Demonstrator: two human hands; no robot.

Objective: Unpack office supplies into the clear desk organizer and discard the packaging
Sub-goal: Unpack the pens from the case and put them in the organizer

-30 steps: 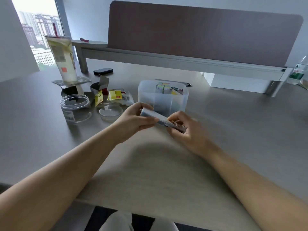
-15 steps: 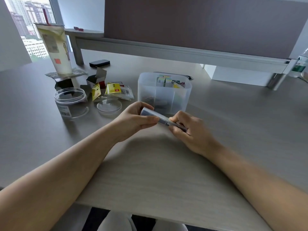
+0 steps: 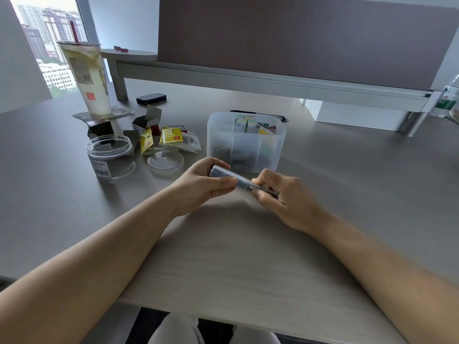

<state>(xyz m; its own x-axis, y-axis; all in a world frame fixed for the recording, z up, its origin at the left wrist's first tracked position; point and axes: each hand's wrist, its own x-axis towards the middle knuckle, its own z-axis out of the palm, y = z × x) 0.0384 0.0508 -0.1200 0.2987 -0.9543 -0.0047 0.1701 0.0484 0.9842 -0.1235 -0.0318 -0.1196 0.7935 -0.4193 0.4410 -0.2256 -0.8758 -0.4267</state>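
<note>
Desk (image 3: 223,256): pale wood-grain top, nearest edge at the bottom of the view, both bare forearms crossing it toward the middle.

Left hand (image 3: 201,184): fingers closed on the left end of a small box, thumb on the near side, fingertips over the top.

Right hand (image 3: 285,197): thumb and fingers pinching the right end of the same item.

Small box (image 3: 236,180): slim, clear or silvery, long and flat, held between both hands above the desk, tilted with its left end higher. Contents too blurred to tell.

Desk organizer (image 3: 246,142): translucent, divided tub standing on the desk just beyond the hands. Small pastel boxes and what look like binder clips sit in its far compartments; dark items show dimly through the near wall.

Lid (image 3: 165,161): clear, round, lying flat on the desk left of the organizer.

Jar (image 3: 109,156): clear, open, barcode label on its side, left of the lid.

Packaging (image 3: 173,139): yellow-printed plastic packets and opened small cardboard boxes, heaped between jar and organizer, behind the lid.

Drink cup (image 3: 85,78): tall, sealed, with a red straw, standing on a wrapper at far left.

Black case (image 3: 151,98): small, flat, beyond the packaging.

Bottle (image 3: 447,98): green label, far right edge, partly cut off.
</note>
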